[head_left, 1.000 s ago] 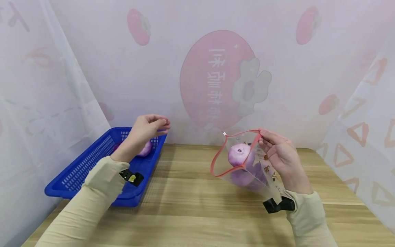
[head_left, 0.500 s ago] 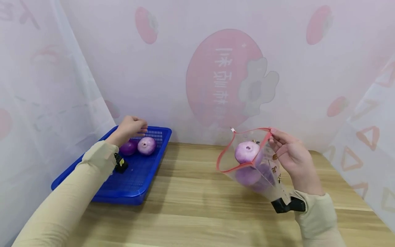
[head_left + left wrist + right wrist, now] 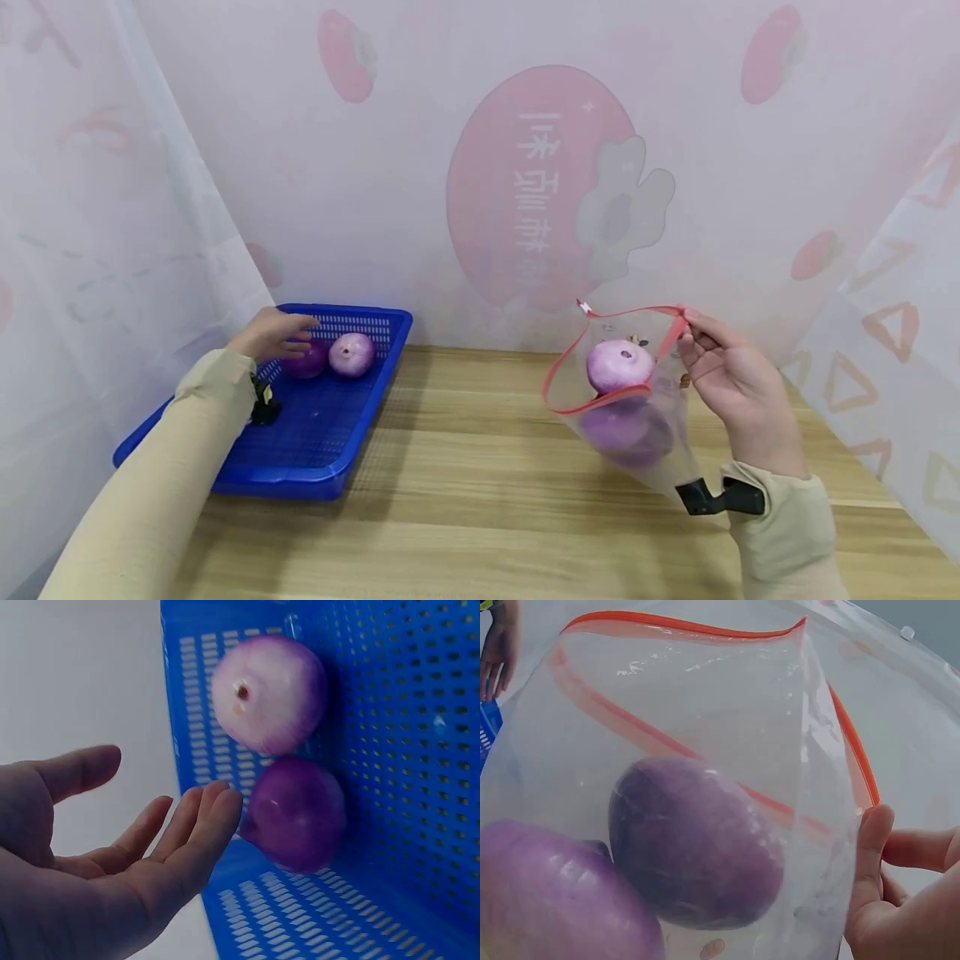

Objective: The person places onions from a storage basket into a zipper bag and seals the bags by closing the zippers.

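Observation:
My left hand (image 3: 272,333), its fingers loosely extended, reaches over the left side of the blue basket (image 3: 352,433). Two onions lie at the basket's far end: a dark purple one (image 3: 296,814) and a paler one (image 3: 270,694). The fingertips are close beside the dark onion; whether they touch it I cannot tell. With thumb and fingers my right hand (image 3: 738,379) pinches the red-edged mouth of a clear zip bag (image 3: 567,367), which gapes wide. Inside the bag a pale onion (image 3: 618,367) sits on top, with more purple onion (image 3: 547,892) showing through the plastic below.
Both the basket and the bag are over a wood-grain table (image 3: 465,467), with bare wood between them. A pale printed curtain (image 3: 405,183) hangs behind and along both sides. A white zip slider (image 3: 584,307) sticks up at the bag's far corner.
My left hand has moved left and down, from above the basket's right edge to beside the dark onion, its fingers opening. The right hand keeps its pinch on the bag, which has shifted slightly right.

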